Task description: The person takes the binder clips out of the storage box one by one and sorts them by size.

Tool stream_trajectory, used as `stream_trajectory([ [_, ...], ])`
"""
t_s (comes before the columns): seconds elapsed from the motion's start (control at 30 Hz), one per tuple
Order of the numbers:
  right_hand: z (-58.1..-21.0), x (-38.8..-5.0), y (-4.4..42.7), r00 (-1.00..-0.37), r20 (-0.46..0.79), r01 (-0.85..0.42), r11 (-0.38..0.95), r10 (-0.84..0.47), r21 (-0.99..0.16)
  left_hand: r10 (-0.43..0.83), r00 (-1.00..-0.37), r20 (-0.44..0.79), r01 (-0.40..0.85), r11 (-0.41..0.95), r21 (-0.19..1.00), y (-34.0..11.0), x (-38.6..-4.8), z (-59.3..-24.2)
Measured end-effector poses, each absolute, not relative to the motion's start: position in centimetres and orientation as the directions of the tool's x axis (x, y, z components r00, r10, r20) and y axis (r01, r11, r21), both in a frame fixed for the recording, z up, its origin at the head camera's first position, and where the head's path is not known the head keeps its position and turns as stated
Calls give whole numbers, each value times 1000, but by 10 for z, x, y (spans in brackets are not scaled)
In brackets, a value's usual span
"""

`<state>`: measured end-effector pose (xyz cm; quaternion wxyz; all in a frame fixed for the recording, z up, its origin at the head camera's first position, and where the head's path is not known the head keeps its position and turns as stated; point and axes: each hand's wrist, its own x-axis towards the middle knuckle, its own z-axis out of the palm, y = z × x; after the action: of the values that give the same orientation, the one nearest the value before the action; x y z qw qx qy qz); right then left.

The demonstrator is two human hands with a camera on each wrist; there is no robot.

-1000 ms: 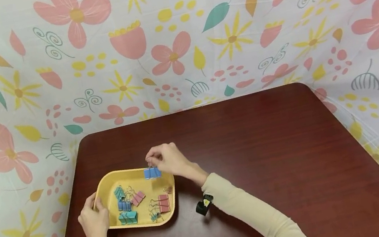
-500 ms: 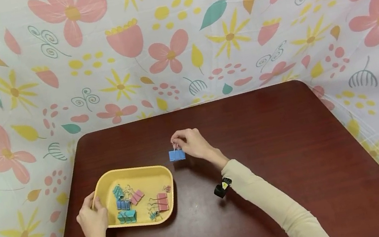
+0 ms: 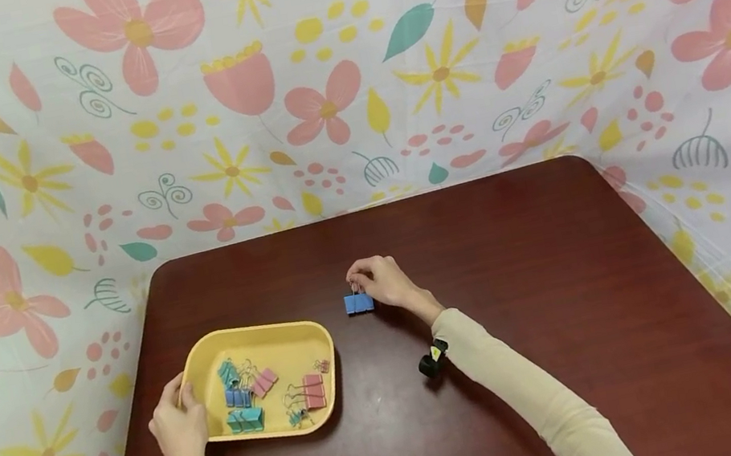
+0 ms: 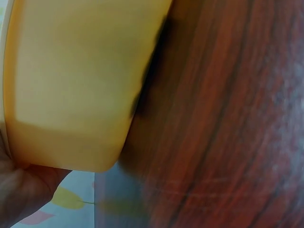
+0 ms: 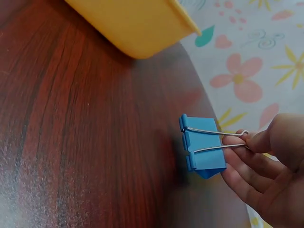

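Observation:
In the head view my right hand (image 3: 386, 283) pinches a blue binder clip (image 3: 359, 304) by its wire handles, to the right of a yellow tray (image 3: 284, 347). The right wrist view shows the clip's blue body (image 5: 204, 142) close to the table, thumb and finger on the handles; whether it touches the table I cannot tell. My left hand (image 3: 178, 424) grips the tray's left end, thumb over the rim. Inside the tray lie several binder clips: a large teal one (image 3: 247, 420), a blue one (image 3: 239, 398), pink ones (image 3: 314, 391) and smaller ones.
The dark reddish-brown table (image 3: 510, 300) has rounded far corners and extends well to the right of the tray. A flower-patterned cloth (image 3: 343, 101) hangs behind it and along both sides. Black wrist cameras (image 3: 433, 360) sit at both sleeves.
My right hand has carried the blue binder clip from above the tray's far right corner out to the right, then lowered it towards the table. The left hand keeps its hold on the tray.

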<state>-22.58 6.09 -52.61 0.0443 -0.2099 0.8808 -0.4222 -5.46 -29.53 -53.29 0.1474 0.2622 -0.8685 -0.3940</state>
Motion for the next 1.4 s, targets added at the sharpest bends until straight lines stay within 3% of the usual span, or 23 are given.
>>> stream_trajectory([
  [0.53, -529, -230, 65, -921, 45, -281, 577, -388, -767, -641, -767, 45, -355, 481, 801, -284, -51, -535],
  [0.73, -505, -230, 55, -919, 126, -341, 593, -374, -729, -650, -758, 49, -360, 480, 800, -285, -52, -534],
  [0.97, -473, -226, 26, -874, 241, -444, 490, -422, -750, -662, -749, 24, -383, 463, 800, -284, -51, -533],
  [1.4, -447, -200, -40, -756, 202, -499, 349, -622, -793, -665, -746, 43, -374, 471, 799, -284, -56, -535],
])
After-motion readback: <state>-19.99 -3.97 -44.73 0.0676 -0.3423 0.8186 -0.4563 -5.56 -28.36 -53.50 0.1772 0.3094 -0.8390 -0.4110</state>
